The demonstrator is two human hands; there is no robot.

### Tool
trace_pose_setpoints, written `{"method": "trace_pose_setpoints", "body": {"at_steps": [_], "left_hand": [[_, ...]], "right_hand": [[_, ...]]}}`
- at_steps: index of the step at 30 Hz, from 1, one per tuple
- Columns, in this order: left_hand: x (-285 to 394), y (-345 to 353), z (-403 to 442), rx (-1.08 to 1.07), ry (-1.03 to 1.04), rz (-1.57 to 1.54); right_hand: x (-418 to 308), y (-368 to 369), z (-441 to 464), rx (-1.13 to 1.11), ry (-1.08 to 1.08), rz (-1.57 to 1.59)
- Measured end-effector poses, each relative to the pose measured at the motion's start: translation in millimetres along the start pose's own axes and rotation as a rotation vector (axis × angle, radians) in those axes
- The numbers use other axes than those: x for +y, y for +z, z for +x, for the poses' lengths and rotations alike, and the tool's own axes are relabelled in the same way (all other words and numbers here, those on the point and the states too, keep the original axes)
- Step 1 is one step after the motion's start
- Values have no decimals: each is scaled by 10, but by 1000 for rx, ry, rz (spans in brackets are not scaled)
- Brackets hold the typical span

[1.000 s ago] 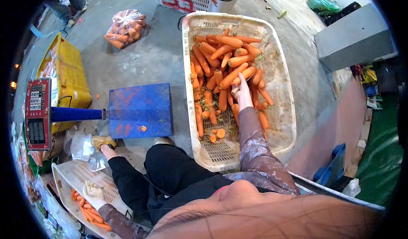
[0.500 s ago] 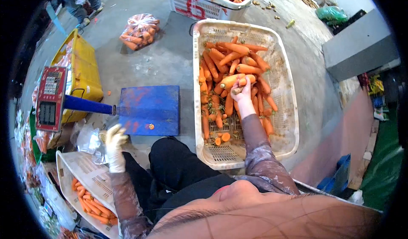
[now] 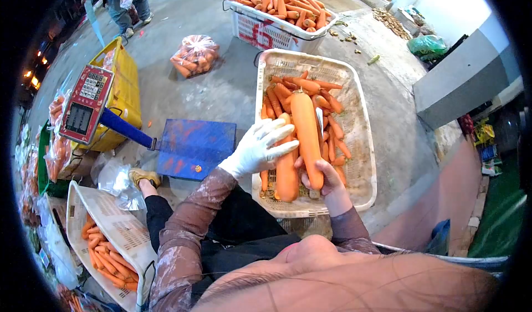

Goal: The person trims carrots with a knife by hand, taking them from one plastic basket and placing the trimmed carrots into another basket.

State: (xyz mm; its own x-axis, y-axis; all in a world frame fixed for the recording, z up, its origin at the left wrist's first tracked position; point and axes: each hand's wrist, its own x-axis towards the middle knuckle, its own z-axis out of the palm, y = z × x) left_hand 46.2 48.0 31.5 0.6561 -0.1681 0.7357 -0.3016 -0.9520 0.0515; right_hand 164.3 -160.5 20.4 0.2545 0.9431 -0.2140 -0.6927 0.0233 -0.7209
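Two large carrots are raised close to me above the white crate (image 3: 363,184). My left hand (image 3: 257,148), in a white glove, lays its fingers across the nearer-left carrot (image 3: 286,176). My bare right hand (image 3: 328,178) is closed around the lower end of the longer carrot (image 3: 306,132). Behind that carrot shows a thin grey strip like a blade (image 3: 320,119), and a brownish end sits under my right hand; most of this object is hidden. More carrots (image 3: 332,101) lie heaped in the crate below.
A blue scale platform (image 3: 194,146) with a red display (image 3: 86,104) stands left. Around are a bagged bunch of carrots (image 3: 195,57), a full crate (image 3: 271,32), a yellow bin (image 3: 124,85), a tilted crate (image 3: 111,212) and a pillar (image 3: 465,79). Another person (image 3: 127,4) stands far left.
My left hand has come from beside the scale over to the carrots. My right hand has lifted carrots up from the heap towards me. The view has shifted slightly.
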Motion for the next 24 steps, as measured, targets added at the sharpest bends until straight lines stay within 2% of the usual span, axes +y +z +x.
{"method": "trace_pose_setpoints", "body": {"at_steps": [2,3,5,6,7,9,10,11,12,13,14,15,17,19,20,21,23,24], "left_hand": [[69,35,-102,54,15,17],[70,0,-133,37,2,-86],[192,-107,-266,-199,-401,-385],[274,-97,-267,-140,-577,-553],[364,-8,-320,-95,-839,-947],[515,168,-382,25,-1055,-1624],[608,132,-256,103,-1049,-1961],[654,110,-221,129,-1041,-2104],[675,216,-274,164,-1077,-2148],[673,323,-336,198,-1113,-2192],[646,414,-414,197,-1114,-2195],[636,469,-479,286,-1083,-2169],[628,442,-567,377,-1068,-2143],[541,308,-573,308,-1141,-1781],[515,216,-565,222,-1168,-1651],[493,119,-531,56,-1177,-1583],[615,151,-383,173,-1041,-998],[606,226,-425,128,-940,-878]], "right_hand": [[-36,-41,-132,-26,60,-67],[-34,-29,-141,-31,59,-76],[-12,7,-150,103,-157,-386],[35,11,-169,269,-147,-528],[102,12,-157,333,-208,-675],[232,71,-112,423,-407,-1012],[401,10,-44,435,-463,-1036],[553,-48,10,447,-521,-1060],[508,121,-40,394,-624,-1450],[539,222,-32,413,-631,-1344],[527,175,-50,372,-506,-1349],[488,98,-108,328,-372,-1351],[268,8,-241,390,-112,-1494],[7,2,-299,532,-199,-1403],[-143,22,-310,499,-337,-1337],[-252,-25,-287,410,-370,-1126],[-420,8,-162,333,-217,-1245],[-440,118,-129,378,-233,-1484]]}}
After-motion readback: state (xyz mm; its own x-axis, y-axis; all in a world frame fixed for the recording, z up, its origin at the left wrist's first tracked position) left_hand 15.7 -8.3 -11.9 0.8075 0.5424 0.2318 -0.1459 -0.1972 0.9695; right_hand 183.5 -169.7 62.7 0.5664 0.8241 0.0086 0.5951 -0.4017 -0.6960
